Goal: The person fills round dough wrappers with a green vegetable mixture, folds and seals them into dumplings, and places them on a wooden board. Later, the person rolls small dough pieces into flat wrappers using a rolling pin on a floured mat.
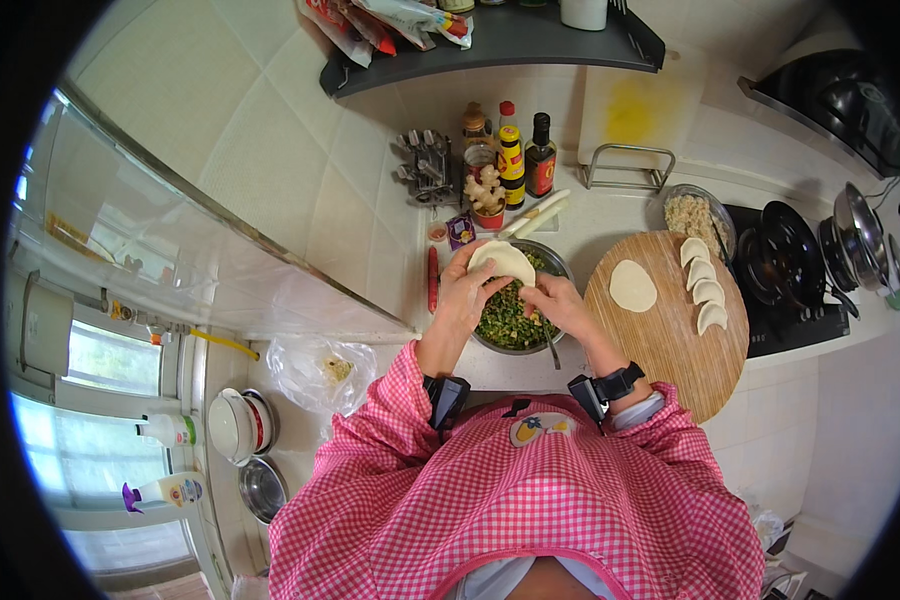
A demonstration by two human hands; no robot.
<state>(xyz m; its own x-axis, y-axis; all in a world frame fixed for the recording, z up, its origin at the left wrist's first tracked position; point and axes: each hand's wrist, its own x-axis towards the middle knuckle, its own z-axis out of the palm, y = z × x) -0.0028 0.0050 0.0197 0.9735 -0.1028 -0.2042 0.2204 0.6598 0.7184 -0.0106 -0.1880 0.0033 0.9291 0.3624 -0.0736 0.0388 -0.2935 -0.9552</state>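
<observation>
Over a metal bowl (565,264) of chopped green filling (511,321), my left hand (461,286) holds a folded dough wrapper (501,259), thumb against its face. The fingertips of my right hand (559,300) pinch the wrapper's right end. Whether filling lies inside the fold is hidden. A spoon (552,346) leans in the bowl with its handle over the near rim. To the right, a round wooden board (645,360) carries one flat dough wrapper (633,286) and a column of several folded dumplings (707,291) at its right side.
Behind the board stands a bowl of pale minced filling (688,214), beside a black pan (787,251) on the cooktop (802,334). Sauce bottles (540,161), ginger (485,191) and scallion stalks (536,215) sit behind the filling bowl. A dark shelf (495,56) hangs above. A plastic bag (319,371) lies left.
</observation>
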